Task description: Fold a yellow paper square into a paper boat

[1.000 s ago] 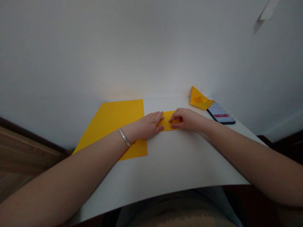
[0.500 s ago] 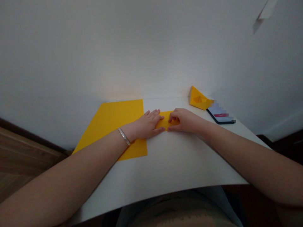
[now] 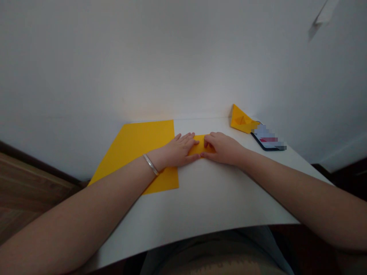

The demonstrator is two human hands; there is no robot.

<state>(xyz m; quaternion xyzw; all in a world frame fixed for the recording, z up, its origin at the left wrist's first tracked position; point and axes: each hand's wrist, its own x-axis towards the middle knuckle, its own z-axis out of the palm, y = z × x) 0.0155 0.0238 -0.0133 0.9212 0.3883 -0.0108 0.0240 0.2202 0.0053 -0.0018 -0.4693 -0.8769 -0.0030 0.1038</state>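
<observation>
A small folded piece of yellow paper (image 3: 198, 144) lies on the table between my hands, partly covered by both. My left hand (image 3: 179, 151) rests flat over its left part, fingers stretched and pressing down. My right hand (image 3: 223, 148) has its fingers curled at the right part of the folded paper, thumb along the near edge. The two thumb tips are almost touching. How far the right fingers reach around the paper is hidden.
A large yellow sheet (image 3: 143, 139) lies at left under my left forearm. Back right, a folded yellow paper boat (image 3: 242, 121) stands by the wall, beside a phone (image 3: 268, 140) with its screen lit. The white table (image 3: 200, 202) meets the wall (image 3: 183, 57).
My right hand has shifted slightly, its thumb sliding left along the paper's near edge toward the left thumb. My left hand has stayed put.
</observation>
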